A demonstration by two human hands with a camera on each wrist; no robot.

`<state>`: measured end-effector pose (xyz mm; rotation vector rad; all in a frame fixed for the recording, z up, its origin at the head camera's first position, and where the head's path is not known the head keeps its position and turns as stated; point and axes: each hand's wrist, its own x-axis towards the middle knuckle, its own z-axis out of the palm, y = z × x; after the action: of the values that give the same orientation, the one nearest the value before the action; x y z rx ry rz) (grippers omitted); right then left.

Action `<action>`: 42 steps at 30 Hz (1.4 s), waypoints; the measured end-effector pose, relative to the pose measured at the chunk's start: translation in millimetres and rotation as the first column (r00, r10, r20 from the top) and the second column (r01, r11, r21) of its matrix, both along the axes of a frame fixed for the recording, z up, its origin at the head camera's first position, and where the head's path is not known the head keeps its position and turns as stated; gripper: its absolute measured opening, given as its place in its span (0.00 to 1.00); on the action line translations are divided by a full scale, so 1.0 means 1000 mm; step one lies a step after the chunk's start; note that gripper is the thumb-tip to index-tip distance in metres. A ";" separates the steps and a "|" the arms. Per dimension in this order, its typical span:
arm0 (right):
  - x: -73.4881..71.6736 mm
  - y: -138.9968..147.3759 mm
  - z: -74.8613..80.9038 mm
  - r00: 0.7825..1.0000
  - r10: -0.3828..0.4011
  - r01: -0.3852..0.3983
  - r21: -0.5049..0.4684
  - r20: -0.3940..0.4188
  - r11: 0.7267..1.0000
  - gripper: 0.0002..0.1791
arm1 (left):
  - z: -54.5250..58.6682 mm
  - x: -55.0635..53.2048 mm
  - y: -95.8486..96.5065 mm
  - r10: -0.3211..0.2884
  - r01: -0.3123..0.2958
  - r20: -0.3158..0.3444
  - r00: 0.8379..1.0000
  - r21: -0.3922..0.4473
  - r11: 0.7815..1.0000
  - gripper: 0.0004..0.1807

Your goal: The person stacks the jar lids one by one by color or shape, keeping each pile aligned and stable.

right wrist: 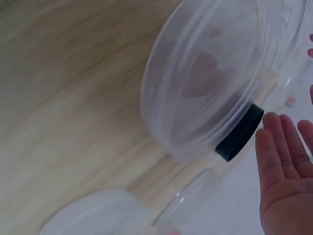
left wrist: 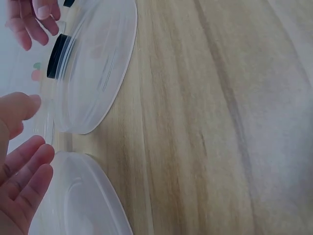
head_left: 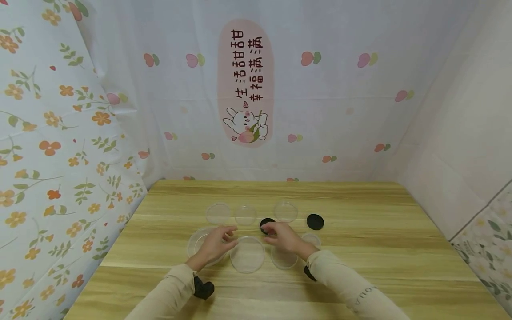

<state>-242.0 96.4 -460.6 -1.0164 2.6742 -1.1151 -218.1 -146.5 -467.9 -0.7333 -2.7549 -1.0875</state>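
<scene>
My left hand [head_left: 215, 244] reaches over a wide clear round lid [head_left: 194, 242], its thumb and fingers apart with nothing between them. Beside it, a second clear lid [head_left: 247, 257] lies flat on the table between the hands. My right hand [head_left: 283, 236] hovers over another clear lid [head_left: 284, 261], fingertips overlapping a black round lid [head_left: 266, 222] in the head view. In the right wrist view, the fingers [right wrist: 281, 152] are extended close beside that black lid [right wrist: 240, 132] and grip nothing. The left wrist view also has the left hand [left wrist: 22, 188] with spread fingers.
Behind the hands lie three clear discs, at left [head_left: 218, 214], middle [head_left: 245, 215] and right [head_left: 286, 212]. A second black lid [head_left: 315, 222] sits to the right. A small clear lid [head_left: 313, 240] is partly hidden by the right wrist. Patterned cloth [head_left: 320, 111] hangs behind the wooden table [head_left: 360, 213].
</scene>
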 end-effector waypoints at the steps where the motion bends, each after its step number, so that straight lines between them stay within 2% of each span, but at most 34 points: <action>1: -0.001 -0.002 -0.001 1.000 -0.001 0.001 -0.007 0.001 1.000 0.17 | 0.000 -0.001 0.001 0.011 -0.011 0.023 1.000 -0.006 1.000 0.20; 5: -0.002 -0.007 -0.004 1.000 -0.008 0.007 -0.021 -0.014 1.000 0.15 | 0.002 -0.004 0.003 0.028 -0.025 0.066 0.997 -0.042 0.999 0.17; 17: -0.005 -0.021 -0.010 0.997 -0.073 0.073 -0.018 0.032 0.997 0.08 | 0.000 -0.016 0.006 0.010 -0.005 0.079 0.997 -0.060 0.998 0.11; 24: -0.007 -0.022 -0.015 0.996 -0.082 0.083 0.007 -0.020 0.997 0.05 | -0.001 -0.018 0.008 -0.016 0.021 0.092 0.996 -0.052 0.998 0.09; 27: -0.008 -0.022 -0.015 0.995 -0.092 0.093 0.010 -0.031 0.996 0.04 | -0.002 -0.018 0.011 -0.016 0.019 0.080 0.997 -0.044 0.999 0.08; 34: -0.010 -0.019 -0.016 0.989 -0.144 0.144 -0.011 0.021 0.990 0.04 | -0.001 -0.018 0.017 0.003 -0.001 0.041 0.999 -0.035 0.999 0.05; 38: -0.012 -0.017 -0.018 0.986 -0.165 0.165 -0.022 0.023 0.986 0.03 | -0.002 -0.019 0.021 0.017 -0.016 0.026 1.000 -0.031 0.999 0.05; 42: -0.013 -0.015 -0.019 0.983 -0.181 0.182 -0.023 0.025 0.983 0.03 | -0.005 -0.022 0.023 0.027 -0.026 0.029 0.999 -0.019 0.999 0.06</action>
<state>-254.7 81.6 -479.6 -0.7705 2.7877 -1.1858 -239.9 -123.3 -472.4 -0.6864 -2.7949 -1.0772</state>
